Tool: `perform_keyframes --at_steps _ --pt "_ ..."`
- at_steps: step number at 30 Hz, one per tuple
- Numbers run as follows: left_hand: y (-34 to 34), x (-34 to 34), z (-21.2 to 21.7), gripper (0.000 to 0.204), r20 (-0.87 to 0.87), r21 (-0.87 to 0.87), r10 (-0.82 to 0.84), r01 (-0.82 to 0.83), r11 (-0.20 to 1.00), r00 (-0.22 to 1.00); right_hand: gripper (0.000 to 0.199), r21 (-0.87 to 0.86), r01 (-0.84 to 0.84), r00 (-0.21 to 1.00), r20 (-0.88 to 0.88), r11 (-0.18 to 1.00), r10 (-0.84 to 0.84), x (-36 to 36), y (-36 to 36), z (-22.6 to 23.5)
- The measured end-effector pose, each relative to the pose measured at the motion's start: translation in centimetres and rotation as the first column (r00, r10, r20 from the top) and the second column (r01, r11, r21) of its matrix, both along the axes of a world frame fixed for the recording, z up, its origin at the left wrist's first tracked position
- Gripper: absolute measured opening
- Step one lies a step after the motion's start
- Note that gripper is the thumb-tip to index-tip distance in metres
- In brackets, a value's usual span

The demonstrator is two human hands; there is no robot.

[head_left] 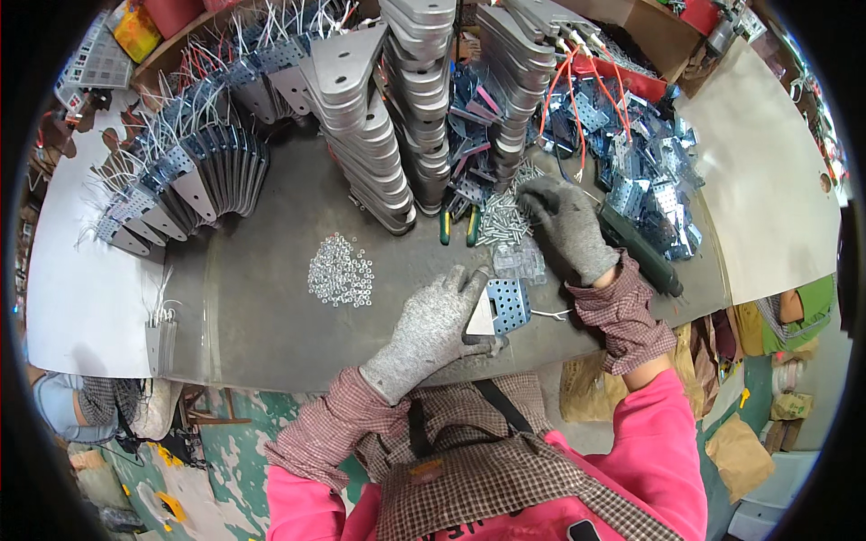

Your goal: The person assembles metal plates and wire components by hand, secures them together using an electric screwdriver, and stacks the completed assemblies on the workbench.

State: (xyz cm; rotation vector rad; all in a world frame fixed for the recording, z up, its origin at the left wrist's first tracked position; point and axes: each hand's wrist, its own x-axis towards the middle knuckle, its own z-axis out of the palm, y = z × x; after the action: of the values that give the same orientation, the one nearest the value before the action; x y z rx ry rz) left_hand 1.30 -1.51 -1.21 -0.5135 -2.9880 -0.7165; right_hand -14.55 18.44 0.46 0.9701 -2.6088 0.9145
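I place everything by the screw pile (502, 221). The blue perforated bracket (511, 305) and the pale flat plate (481, 316) against its left side sit below that pile, near the front edge of the surface (271, 334). My left hand (431, 326) seems to pinch them between the gloved fingers above and the thumb below. My right hand (570, 225) is at the pile's right side, fingers bent and close together over the screws; I cannot tell whether they pinch one.

The pick itself is the first thing I would worry about: thick glove tips could take two screws or none, and a rough scoop could scatter them. The clear plastic pieces (520, 261) lie just below the pile, right between it and the bracket, so a low drag of the right hand might push them along or mix screws among them. The white wire (550, 315) runs out below and right of the pile; a sleeve cuff catching it could twist the bracket in my left grip, and a loose hold so near the edge might let it drop. The dark green power screwdriver (642, 248), right of the pile, lies close beside my right wrist, so a careless outward swing could knock it. The tall plate stacks (365, 135), above and left of the pile, could slide if bumped.
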Motion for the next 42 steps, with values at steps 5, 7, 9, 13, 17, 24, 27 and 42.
perform_keyframes --at_steps 5,7,9,13,17,24,27,42 --pt "-0.7 0.1 -0.1 0.098 -0.005 0.018 0.012 -0.012 1.0 1.0 0.015 -0.246 0.129 0.823 0.567 0.961 0.035 4.2 0.1 2.0" --pt "-0.5 0.0 -0.4 0.098 -0.034 0.042 0.007 -0.005 0.999 0.999 0.017 -0.391 0.006 0.783 0.575 0.92 0.239 7.4 -0.2 0.9" --pt "-0.4 -0.1 -0.5 0.097 -0.058 0.057 -0.006 0.009 0.998 0.998 0.015 -0.266 -0.079 0.855 0.478 0.961 0.202 8.2 -1.3 0.7" --pt "-0.4 -0.1 -0.1 0.097 -0.033 0.045 -0.01 0.011 0.999 0.999 0.017 -0.046 -0.19 0.976 0.098 0.981 0.194 8.2 -1.3 -0.1" --pt "-0.3 0.0 -0.7 0.098 -0.049 0.039 0.009 -0.007 0.999 0.999 0.018 0.056 -0.278 0.961 0.011 0.959 0.278 8.8 -1.2 0.2" --pt "0.5 0.0 0.4 0.103 0.011 0.02 0.042 -0.042 0.999 0.999 0.015 0.276 -0.104 0.993 -0.023 0.955 0.115 0.4 1.6 0.6" --pt "0.3 0.1 0.5 0.1 0.008 0.06 0.065 -0.065 0.996 0.998 0.016 0.474 -0.115 0.985 -0.058 0.873 0.161 0.0 0.9 0.5" --pt "-0.1 0.0 -0.1 0.093 -0.026 0.079 -0.017 0.019 0.997 1.0 0.029 0.072 -0.44 0.831 0.409 0.895 0.376 12.0 0.0 2.4"
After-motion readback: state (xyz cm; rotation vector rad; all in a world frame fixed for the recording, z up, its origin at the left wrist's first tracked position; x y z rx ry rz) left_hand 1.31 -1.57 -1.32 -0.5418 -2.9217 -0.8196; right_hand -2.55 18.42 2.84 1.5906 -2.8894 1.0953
